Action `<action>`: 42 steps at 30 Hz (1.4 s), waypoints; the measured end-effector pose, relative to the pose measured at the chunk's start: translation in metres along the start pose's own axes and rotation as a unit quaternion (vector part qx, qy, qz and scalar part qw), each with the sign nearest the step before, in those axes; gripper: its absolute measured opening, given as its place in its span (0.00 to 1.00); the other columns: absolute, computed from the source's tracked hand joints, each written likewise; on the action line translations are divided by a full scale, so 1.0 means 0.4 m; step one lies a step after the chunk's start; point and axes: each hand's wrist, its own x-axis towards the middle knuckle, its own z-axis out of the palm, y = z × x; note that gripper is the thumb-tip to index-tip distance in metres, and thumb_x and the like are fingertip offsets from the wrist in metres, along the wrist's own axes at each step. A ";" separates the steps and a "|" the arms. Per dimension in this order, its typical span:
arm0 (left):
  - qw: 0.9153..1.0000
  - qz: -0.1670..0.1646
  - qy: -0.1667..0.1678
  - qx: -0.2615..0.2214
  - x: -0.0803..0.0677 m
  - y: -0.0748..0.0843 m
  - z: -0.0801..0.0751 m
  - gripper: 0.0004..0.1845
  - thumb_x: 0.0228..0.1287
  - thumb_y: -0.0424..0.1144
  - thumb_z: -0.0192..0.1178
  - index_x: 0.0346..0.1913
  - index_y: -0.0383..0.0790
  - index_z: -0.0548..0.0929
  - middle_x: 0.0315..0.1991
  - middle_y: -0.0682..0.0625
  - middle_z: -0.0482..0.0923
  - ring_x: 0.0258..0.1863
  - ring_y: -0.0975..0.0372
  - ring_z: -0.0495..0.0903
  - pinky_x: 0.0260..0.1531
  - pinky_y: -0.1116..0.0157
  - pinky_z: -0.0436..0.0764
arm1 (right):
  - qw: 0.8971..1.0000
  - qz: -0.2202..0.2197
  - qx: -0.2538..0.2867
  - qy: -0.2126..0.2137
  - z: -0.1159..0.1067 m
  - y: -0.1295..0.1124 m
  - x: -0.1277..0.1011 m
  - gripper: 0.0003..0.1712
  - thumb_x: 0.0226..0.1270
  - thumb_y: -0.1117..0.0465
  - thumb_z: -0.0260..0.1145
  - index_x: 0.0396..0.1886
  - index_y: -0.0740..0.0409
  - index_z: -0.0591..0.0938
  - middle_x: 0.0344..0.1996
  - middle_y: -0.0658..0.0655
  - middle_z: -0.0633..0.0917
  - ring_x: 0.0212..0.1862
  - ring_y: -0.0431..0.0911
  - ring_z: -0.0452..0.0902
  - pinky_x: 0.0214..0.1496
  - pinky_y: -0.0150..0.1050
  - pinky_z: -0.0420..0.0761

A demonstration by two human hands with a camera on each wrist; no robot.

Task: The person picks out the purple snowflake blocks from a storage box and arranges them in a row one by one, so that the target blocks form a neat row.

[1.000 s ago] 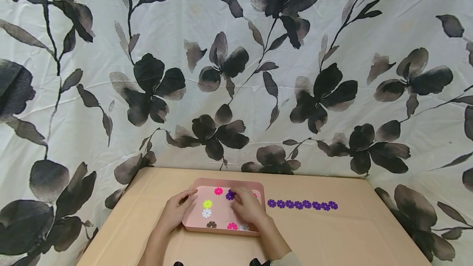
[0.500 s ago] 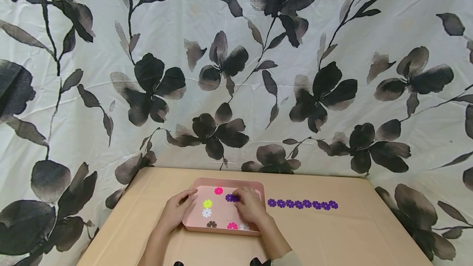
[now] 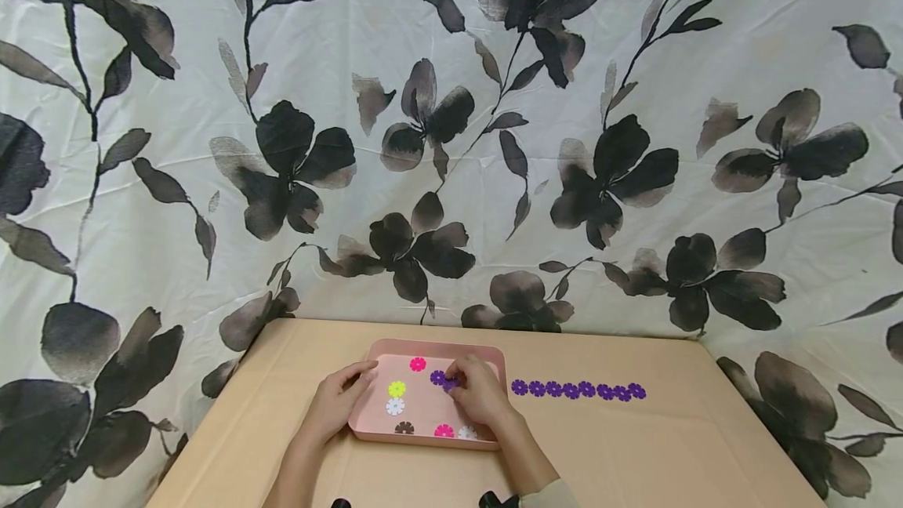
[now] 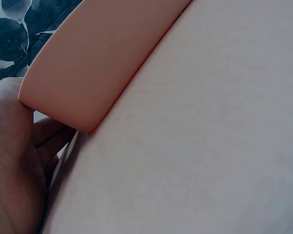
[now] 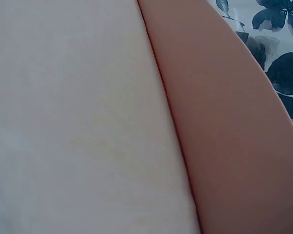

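Observation:
A shallow pink tray (image 3: 423, 440) lies on the table, with notched, flower-shaped discs in several colours inside it. My left hand (image 3: 337, 400) grips the tray's left side; in the left wrist view the thumb and fingers (image 4: 49, 136) lie about its corner. Over the tray's right half, my right hand (image 3: 480, 397) pinches a purple disc (image 3: 449, 386), partly covered by the fingertips. Another purple disc (image 3: 436, 377) touches or overlaps its left side; I cannot tell whether they are joined. The right wrist view shows only the tray's outer wall (image 5: 210, 107) and the tabletop.
Right of the tray, a row of several purple discs (image 3: 570, 391) lies on the tan tabletop (image 3: 635, 445). In the tray are pink (image 3: 418, 364), yellow (image 3: 397, 389), white (image 3: 394, 407) and brown discs (image 3: 404, 428). A floral cloth (image 3: 494, 179) hangs behind the table.
The two purple discs under my right fingertips have shifted, the right one now tilted lower and showing more. The left hand stays on the tray.

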 end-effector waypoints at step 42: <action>1.000 -0.001 -0.007 0.000 -0.002 0.004 -0.003 0.18 0.77 0.47 0.61 0.63 0.48 0.85 0.71 0.43 0.77 0.76 0.47 0.70 0.76 0.47 0.67 | 0.991 0.041 0.079 0.099 -0.214 0.050 -0.038 0.15 0.68 0.70 0.72 0.52 0.53 0.90 0.47 0.48 0.85 0.48 0.45 0.81 0.52 0.35 0.88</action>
